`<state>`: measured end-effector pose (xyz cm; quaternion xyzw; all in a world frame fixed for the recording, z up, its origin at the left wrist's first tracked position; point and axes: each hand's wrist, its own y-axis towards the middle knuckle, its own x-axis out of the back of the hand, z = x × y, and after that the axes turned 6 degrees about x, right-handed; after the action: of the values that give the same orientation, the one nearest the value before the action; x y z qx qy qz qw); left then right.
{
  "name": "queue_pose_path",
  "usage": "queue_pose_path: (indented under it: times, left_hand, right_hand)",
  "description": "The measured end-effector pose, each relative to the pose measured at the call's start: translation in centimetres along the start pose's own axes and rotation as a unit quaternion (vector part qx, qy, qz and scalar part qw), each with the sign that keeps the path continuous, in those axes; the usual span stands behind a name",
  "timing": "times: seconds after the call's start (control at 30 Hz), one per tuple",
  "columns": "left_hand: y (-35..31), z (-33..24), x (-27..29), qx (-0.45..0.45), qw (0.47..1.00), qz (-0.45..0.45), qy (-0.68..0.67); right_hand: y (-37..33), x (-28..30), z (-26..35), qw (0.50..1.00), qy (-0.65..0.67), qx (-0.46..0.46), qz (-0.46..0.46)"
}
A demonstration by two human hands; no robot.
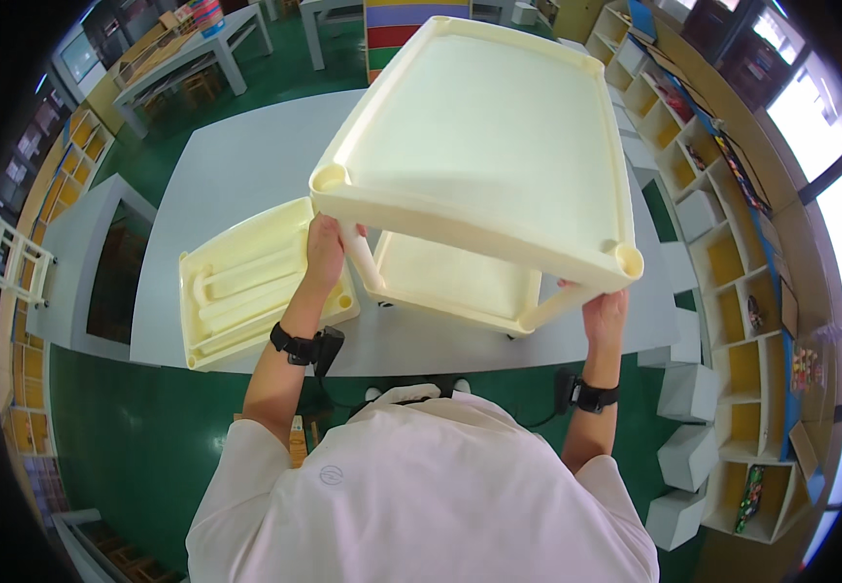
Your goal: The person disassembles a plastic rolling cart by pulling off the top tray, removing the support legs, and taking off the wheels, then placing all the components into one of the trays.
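Observation:
A cream plastic cart with two tray shelves (489,117) stands on the grey table, its upper shelf large and near to view. The lower shelf (450,282) shows beneath, with small dark wheels partly visible under it. My left hand (325,255) is closed round the near left post, just below the upper shelf's corner. At the near right post, my right hand (605,313) is closed too, its fingers partly hidden behind the post. Left of the cart lies a separate cream tray (191,311) with several post-like cream tubes (246,282) in it, close to my left forearm.
The grey table (236,155) extends under and beyond the cart. White stool-like blocks (688,394) line the right side before open shelving (732,262). A white cabinet (76,262) and a small white cart (18,257) are at the left. Other tables stand farther back.

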<state>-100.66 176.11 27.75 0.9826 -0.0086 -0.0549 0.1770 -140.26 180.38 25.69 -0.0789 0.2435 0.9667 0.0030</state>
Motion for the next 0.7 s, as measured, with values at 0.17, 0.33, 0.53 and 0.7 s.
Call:
queue_pose_path:
  times: [0.17,0.33,0.53,0.7]
  left_hand:
    - [-0.5,-0.8,0.3,0.022,0.998,0.002,-0.058]
    - [0.1,-1.6,0.6,0.030,0.993,0.047,-0.108]
    - [0.4,-5.4,-2.4,-0.253,0.917,-0.290,0.110]
    - [1.1,-15.3,-8.0,-0.360,0.770,0.066,0.522]
  right_hand:
    - [0.1,-4.2,2.6,0.993,0.110,0.012,-0.046]
    - [0.9,-3.5,2.9,0.996,0.088,-0.015,-0.030]
    - [1.8,-5.7,4.6,0.994,0.062,0.025,-0.091]
    - [2.0,-4.6,4.0,0.996,0.052,0.072,0.006]
